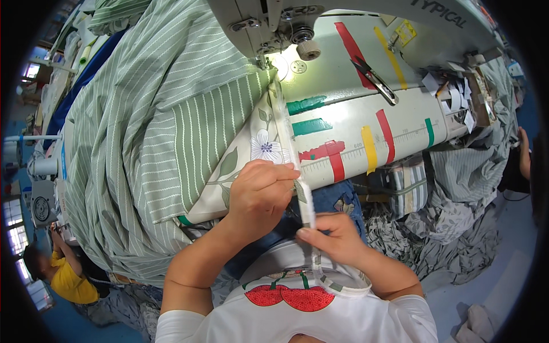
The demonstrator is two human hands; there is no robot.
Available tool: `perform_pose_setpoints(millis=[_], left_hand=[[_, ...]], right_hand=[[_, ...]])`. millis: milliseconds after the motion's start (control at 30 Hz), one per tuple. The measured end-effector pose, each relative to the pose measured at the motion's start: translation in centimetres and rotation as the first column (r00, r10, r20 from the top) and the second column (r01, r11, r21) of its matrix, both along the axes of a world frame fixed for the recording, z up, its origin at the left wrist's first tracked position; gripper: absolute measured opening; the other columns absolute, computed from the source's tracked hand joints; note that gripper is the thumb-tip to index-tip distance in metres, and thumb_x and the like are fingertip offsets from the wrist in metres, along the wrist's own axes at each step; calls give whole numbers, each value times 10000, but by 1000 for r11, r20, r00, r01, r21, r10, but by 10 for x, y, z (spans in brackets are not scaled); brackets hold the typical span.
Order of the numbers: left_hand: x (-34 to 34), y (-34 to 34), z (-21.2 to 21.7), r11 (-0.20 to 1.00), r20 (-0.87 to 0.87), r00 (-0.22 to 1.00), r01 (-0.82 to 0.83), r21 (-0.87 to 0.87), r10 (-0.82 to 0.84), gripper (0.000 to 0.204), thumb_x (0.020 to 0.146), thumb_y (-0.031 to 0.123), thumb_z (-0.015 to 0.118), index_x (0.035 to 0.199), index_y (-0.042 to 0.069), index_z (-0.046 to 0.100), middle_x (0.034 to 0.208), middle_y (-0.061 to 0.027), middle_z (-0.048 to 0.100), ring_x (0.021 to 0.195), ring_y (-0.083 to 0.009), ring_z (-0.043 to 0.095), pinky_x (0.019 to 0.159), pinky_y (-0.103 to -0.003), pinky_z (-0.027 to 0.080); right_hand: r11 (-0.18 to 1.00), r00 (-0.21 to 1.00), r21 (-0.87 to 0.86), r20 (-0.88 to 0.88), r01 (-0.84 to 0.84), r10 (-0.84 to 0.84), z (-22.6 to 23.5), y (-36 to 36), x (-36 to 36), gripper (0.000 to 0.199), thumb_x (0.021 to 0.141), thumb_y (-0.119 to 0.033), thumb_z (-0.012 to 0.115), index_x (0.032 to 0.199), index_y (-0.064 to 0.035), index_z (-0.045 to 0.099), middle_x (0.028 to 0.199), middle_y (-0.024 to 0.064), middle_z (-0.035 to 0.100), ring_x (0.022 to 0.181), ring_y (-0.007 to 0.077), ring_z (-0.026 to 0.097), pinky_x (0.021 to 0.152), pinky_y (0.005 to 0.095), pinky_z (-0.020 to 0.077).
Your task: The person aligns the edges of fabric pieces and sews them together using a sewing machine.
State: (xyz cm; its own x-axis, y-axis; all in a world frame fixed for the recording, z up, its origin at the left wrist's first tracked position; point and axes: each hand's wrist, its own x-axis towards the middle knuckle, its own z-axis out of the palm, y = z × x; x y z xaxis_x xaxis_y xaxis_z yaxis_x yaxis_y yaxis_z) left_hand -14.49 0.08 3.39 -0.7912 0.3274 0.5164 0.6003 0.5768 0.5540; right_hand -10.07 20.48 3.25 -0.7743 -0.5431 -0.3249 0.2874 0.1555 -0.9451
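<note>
My left hand (260,197) is closed in a pinch at the edge of the floral fabric (243,157), where a narrow white fabric strip (290,137) lies along that edge. Lower down, my right hand (337,237) grips the same strip between thumb and fingers, and its loose end curls over my lap. Strip and fabric run up to the presser foot (263,62) of the sewing machine (280,26). Left of the floral side, green striped fabric (211,134) is bunched in a large heap over the table; white flowers and green leaves mark the floral side.
Thread snips (374,81) lie on the machine bed (343,114), which carries red, yellow and green tape strips. An open box (480,97) of scraps stands at the right. Piled cloth (423,246) fills the lower right. Another person (71,274) in yellow sits far left.
</note>
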Motion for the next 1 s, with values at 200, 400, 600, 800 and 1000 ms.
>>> perform_pose_setpoints(millis=[200,400,600,800,1000], left_hand=[[1,-2,3,989,134,991,-27,142,8,146,662,-30,663,785,48,645,878,-46,674,785,-231,656,697,-358,488],[1,-3,3,978,170,986,-31,207,-5,153,665,-31,671,788,57,647,880,-40,671,751,-229,642,687,-351,483],[4,0,7,970,204,979,-69,234,20,141,667,-39,678,765,54,638,875,-38,676,728,-215,640,663,-331,477],[5,0,9,958,222,974,-100,268,40,149,630,-81,664,722,27,617,849,-74,673,707,-229,622,662,-308,475],[1,-20,40,952,376,927,-110,285,-6,154,672,-39,687,789,41,628,952,-106,660,791,-252,619,710,-317,482]], right_hand=[[963,587,85,-805,256,-85,18,2,-55,303,685,-18,639,986,-15,671,1034,147,645,943,303,598,793,394,454],[973,454,222,-874,59,172,22,-25,-92,445,607,32,592,1040,-49,651,1100,82,635,1017,296,571,946,442,349],[965,435,236,-885,115,164,9,-29,-92,339,633,16,622,960,-54,678,1047,50,665,926,238,597,875,409,348],[964,394,228,-905,139,157,9,-33,-94,290,619,-7,647,905,-40,684,988,49,678,862,214,609,800,393,368],[978,311,207,-931,22,190,6,-30,-96,298,572,-4,633,869,4,660,939,66,657,854,224,608,752,384,393]])
